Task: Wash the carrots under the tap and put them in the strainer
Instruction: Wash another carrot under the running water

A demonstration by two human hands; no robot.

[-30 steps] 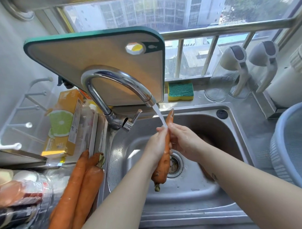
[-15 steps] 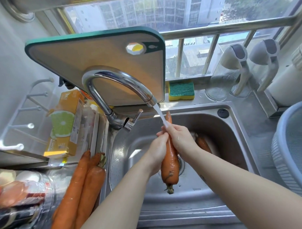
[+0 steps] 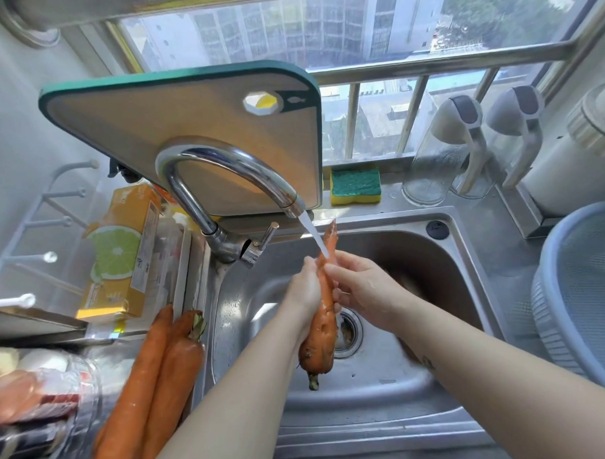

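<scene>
A wet orange carrot [image 3: 323,326] stands nearly upright over the steel sink [image 3: 385,391], its thin tip in the stream from the chrome tap [image 3: 223,163]. My left hand [image 3: 305,294] grips its left side. From the right, my right hand [image 3: 361,289] grips the upper part of the carrot. Two more carrots [image 3: 152,382] lie on the counter left of the sink. A blue-grey strainer [image 3: 584,288] stands at the right edge. My right arm hides part of the basin.
A green-edged cutting board [image 3: 188,130] leans behind the tap. A green and yellow sponge [image 3: 355,187] and two glass dispensers [image 3: 463,148] stand on the sill ledge. A yellow box [image 3: 123,249] and a rack [image 3: 30,245] sit at the left.
The carrot has shifted slightly in my hands under the stream, its tip rising toward the spout. The carrot seen behind my right arm half a second ago is hidden now.
</scene>
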